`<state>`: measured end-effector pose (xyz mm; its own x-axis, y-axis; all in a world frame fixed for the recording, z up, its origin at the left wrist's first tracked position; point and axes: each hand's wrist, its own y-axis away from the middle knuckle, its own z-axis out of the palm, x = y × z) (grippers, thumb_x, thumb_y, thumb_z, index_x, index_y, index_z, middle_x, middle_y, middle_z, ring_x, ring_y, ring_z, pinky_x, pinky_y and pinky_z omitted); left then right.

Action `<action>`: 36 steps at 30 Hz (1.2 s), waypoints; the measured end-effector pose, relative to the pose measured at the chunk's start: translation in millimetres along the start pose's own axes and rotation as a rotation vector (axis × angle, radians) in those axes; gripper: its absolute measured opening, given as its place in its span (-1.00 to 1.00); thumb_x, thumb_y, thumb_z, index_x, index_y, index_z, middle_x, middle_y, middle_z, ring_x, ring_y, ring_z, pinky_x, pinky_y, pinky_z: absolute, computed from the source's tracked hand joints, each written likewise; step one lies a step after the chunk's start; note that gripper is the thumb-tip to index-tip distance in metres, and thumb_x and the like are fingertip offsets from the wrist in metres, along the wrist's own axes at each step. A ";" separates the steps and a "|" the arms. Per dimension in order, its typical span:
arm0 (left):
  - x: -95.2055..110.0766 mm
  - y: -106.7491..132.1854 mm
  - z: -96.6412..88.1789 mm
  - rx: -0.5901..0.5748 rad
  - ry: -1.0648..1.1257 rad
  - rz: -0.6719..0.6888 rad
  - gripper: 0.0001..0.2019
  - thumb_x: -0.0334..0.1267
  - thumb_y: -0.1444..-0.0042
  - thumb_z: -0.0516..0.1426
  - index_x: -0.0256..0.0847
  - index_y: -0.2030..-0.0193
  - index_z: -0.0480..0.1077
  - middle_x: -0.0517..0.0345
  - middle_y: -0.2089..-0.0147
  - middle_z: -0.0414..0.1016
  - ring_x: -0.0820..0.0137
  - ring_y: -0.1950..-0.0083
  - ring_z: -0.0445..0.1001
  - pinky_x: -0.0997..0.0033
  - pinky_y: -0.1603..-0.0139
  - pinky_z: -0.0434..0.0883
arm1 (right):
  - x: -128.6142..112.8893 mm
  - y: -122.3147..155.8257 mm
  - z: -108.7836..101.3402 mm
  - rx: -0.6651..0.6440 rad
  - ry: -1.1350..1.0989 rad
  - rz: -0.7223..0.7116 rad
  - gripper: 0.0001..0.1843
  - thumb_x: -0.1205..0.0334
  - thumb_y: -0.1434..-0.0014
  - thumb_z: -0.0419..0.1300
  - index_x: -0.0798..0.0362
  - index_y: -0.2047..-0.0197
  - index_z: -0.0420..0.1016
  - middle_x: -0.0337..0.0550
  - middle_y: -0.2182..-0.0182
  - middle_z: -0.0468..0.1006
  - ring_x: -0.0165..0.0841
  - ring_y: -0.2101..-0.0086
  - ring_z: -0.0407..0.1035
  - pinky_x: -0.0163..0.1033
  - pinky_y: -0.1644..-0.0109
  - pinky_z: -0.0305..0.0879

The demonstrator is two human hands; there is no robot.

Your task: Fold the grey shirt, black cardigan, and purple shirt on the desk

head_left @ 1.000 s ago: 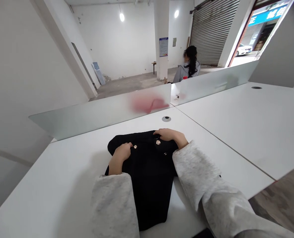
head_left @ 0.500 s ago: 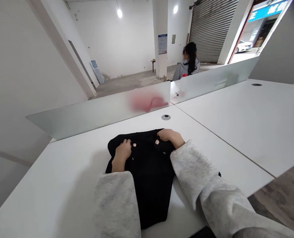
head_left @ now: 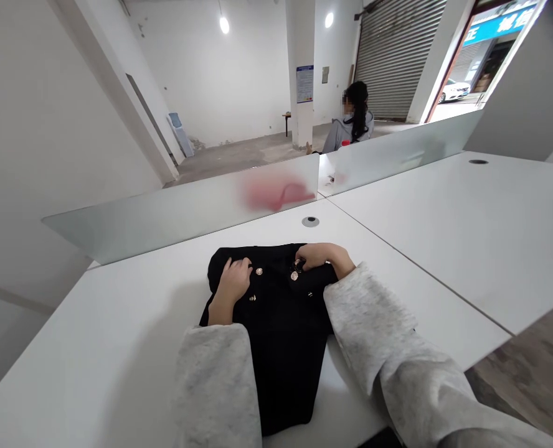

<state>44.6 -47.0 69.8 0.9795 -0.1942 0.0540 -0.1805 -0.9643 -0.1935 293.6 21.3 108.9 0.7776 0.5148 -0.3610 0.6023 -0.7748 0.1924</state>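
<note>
Two hands on black garment (head_left: pixel 281 330): left hand's (head_left: pixel 232 281) fingers curled into cloth; right hand's (head_left: pixel 326 256) fingers pinched cloth beside a gold button (head_left: pixel 294 275). Risk: uneven pull might bunch the front.

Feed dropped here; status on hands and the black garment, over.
Left hand open, flat on black garment. Right hand pinching its top edge by a gold button. Garment lies on white desk. Cable port beyond, clear of it.
</note>
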 end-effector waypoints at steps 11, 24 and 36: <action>-14.0 1.0 -6.0 0.064 0.006 -0.189 -0.71 -0.23 -0.28 -0.18 -0.24 0.05 0.29 -0.03 0.19 0.51 0.22 0.10 0.47 0.25 -0.01 0.30 | -24.5 -5.4 -4.6 0.166 -0.065 -0.283 -0.78 0.15 -0.18 0.18 0.03 0.12 0.43 -0.12 0.19 0.52 -0.27 0.15 0.37 -0.24 0.08 0.21; -33.7 8.7 1.3 0.260 0.088 -0.281 -0.83 -0.19 -0.22 -0.01 -0.16 0.19 0.35 0.04 0.13 0.41 0.27 0.05 0.41 0.24 -0.09 0.28 | 12.0 -30.7 21.7 0.274 0.086 -0.010 -0.66 -0.01 -0.16 0.20 0.03 0.09 0.45 -0.02 0.07 0.42 -0.27 0.20 0.41 -0.29 0.20 0.21; -39.2 56.2 -102.6 0.090 -0.064 -0.373 -0.62 0.05 -0.20 -0.11 -0.11 0.41 0.37 0.20 0.40 0.53 0.31 0.35 0.46 0.37 0.32 0.28 | -28.8 59.4 -46.6 0.823 0.227 -0.191 -0.78 0.12 -0.23 0.14 0.02 0.12 0.47 -0.08 0.20 0.44 -0.23 0.15 0.34 -0.14 0.04 0.11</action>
<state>-13.1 -112.1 157.3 0.9806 0.1809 0.0761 0.1946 -0.9466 -0.2571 315.4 -22.4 173.2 0.7468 0.6554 -0.1126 0.4722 -0.6419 -0.6042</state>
